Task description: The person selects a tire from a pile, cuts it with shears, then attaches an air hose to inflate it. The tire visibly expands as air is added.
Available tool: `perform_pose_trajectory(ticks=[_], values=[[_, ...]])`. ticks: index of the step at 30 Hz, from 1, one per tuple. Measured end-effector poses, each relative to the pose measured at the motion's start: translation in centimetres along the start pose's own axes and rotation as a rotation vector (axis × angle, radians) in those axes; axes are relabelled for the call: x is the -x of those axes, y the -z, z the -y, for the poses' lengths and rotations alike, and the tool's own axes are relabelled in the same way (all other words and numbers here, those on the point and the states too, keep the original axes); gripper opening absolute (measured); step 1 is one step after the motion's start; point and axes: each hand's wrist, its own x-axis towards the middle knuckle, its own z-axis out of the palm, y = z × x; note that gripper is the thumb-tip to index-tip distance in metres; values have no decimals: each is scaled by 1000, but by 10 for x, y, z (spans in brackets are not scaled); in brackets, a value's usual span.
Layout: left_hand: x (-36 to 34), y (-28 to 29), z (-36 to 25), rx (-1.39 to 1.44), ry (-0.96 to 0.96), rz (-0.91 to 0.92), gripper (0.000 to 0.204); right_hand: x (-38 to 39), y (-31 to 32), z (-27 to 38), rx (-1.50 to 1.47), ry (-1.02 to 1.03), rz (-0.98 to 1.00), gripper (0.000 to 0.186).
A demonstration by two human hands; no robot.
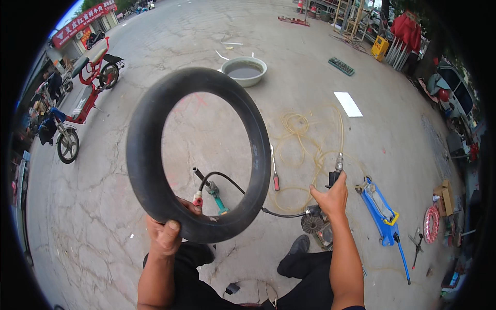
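A swollen black inner tube (144, 150) stands upright in front of me, gripped at its lower left by my left hand (164, 235). The thumb presses the near side and the fingers wrap through the ring. At those fingers, a red and white air chuck (197, 199) sits by the tube's inner edge; its seat on the valve is hidden. From it a black hose (233, 181) runs behind the tube toward my right hand (331, 199), which is closed round a black and silver tire inflator (335, 178). A clear yellowish air hose (341, 129) joins the inflator's top.
Below the inflator lies a machine with a dark round brush-like part (312, 223). A green-handled tool (216, 196), a red screwdriver (275, 178) and a blue floor jack (380, 214) lie around. Farther off are a water basin (261, 76), white sheet (348, 104) and red electric bike (85, 106).
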Motion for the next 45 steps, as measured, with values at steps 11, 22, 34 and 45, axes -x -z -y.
perform_pose_trajectory(ticks=[11,22,34,45], values=[[5,-6,2,6,111,93,61,2,-3,2,30,142,-132,106],[4,-5,5,9,87,116,62,-1,1,-1,-11,88,-102,107],[4,3,10,32,47,77,72,-4,1,-3,-9,71,-108,105],[4,-2,8,18,2,45,65,-6,3,-1,-37,76,-97,105]])
